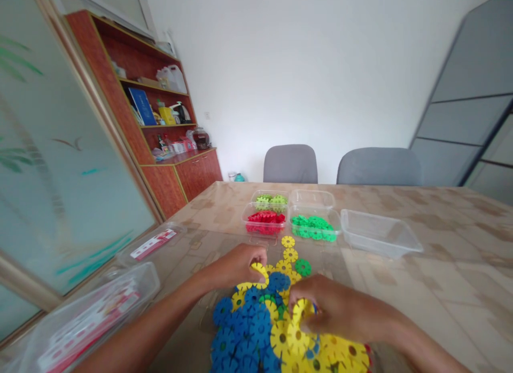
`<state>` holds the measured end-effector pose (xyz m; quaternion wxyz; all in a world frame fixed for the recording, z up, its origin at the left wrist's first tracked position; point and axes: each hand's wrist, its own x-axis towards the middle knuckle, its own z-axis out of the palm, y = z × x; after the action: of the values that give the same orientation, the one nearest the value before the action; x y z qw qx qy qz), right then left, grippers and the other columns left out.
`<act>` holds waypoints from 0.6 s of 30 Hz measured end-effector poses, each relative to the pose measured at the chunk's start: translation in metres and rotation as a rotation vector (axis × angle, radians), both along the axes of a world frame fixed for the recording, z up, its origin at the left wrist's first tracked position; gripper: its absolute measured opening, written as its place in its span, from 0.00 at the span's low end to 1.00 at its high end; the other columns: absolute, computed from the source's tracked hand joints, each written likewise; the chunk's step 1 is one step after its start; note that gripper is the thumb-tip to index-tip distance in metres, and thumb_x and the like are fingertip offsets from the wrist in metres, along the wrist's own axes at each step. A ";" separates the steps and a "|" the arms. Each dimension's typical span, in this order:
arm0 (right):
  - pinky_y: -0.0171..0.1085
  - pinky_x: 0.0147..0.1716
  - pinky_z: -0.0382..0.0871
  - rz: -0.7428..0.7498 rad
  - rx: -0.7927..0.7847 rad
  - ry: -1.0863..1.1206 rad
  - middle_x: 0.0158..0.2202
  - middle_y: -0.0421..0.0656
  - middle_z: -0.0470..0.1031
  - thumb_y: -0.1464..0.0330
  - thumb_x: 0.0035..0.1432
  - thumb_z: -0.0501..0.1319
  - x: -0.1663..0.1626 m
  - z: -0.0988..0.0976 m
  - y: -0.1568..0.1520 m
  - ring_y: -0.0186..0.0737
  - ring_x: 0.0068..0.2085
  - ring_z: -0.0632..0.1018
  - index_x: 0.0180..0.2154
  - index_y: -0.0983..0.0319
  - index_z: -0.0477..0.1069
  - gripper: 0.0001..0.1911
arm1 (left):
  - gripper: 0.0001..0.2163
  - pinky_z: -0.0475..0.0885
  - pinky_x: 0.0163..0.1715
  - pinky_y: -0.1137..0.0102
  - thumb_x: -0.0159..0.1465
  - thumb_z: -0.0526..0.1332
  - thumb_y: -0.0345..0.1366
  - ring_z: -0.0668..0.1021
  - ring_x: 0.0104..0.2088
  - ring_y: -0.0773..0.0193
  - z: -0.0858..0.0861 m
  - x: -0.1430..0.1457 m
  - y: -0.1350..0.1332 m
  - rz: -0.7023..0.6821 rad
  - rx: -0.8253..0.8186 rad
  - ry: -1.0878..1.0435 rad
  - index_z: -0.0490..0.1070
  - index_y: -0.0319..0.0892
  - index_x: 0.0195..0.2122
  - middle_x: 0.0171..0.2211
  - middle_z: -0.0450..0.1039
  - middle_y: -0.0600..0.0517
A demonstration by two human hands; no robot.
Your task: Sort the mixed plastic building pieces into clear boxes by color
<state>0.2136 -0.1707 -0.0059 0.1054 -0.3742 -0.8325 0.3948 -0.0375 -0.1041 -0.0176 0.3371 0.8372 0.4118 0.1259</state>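
Note:
My left hand [245, 262] is closed in a pinch on a yellow notched disc [260, 274], above the far left side of the pile. My right hand [326, 308] grips yellow notched discs [298, 314] between thumb and fingers, nearer to me; how many it holds is hard to tell. Beneath both hands spreads a heap of flat slotted plastic discs: blue discs [244, 330] on the left, yellow discs [334, 351] on the right, a few green ones between. Beyond the hands, loose yellow discs [290, 254] trail away from the heap, with one green disc [303, 266] beside them.
Past the heap stand see-through tubs with red discs [265, 223], green discs [313, 227] and light green discs [271, 202]. Another see-through tub [380, 233] is at right. Plastic boxes with printed cards [154, 243] lie left. Two grey chairs [290, 163] stand behind the table [452, 239].

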 end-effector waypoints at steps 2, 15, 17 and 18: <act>0.40 0.47 0.63 -0.060 0.010 -0.040 0.47 0.45 0.74 0.74 0.48 0.64 -0.005 -0.004 -0.007 0.47 0.48 0.72 0.45 0.59 0.73 0.19 | 0.06 0.60 0.26 0.77 0.53 0.64 0.32 0.71 0.30 0.66 0.002 0.001 -0.005 -0.014 -0.002 -0.026 0.71 0.41 0.32 0.28 0.71 0.57; 0.41 0.46 0.63 -0.077 -0.052 -0.031 0.45 0.42 0.73 0.74 0.48 0.65 0.005 0.002 -0.005 0.47 0.47 0.72 0.43 0.56 0.73 0.18 | 0.09 0.63 0.29 0.76 0.58 0.61 0.33 0.73 0.30 0.66 0.008 0.008 -0.029 -0.009 -0.084 -0.166 0.78 0.42 0.39 0.32 0.77 0.54; 0.40 0.45 0.63 -0.057 -0.038 -0.026 0.42 0.41 0.75 0.73 0.49 0.65 0.008 0.006 -0.003 0.45 0.46 0.73 0.39 0.56 0.75 0.13 | 0.08 0.59 0.25 0.77 0.57 0.62 0.33 0.70 0.26 0.68 0.005 0.010 -0.030 0.015 -0.099 -0.166 0.78 0.41 0.37 0.29 0.75 0.55; 0.39 0.43 0.63 -0.055 -0.030 -0.016 0.40 0.40 0.75 0.73 0.50 0.65 0.009 0.008 -0.001 0.44 0.44 0.73 0.38 0.56 0.75 0.11 | 0.08 0.58 0.24 0.77 0.57 0.62 0.33 0.68 0.25 0.69 0.003 0.012 -0.031 0.030 -0.104 -0.170 0.79 0.41 0.37 0.27 0.73 0.56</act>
<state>0.2229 -0.1719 0.0018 0.1038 -0.4015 -0.8167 0.4013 -0.0258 -0.1346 -0.0143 0.4118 0.7988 0.3999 0.1801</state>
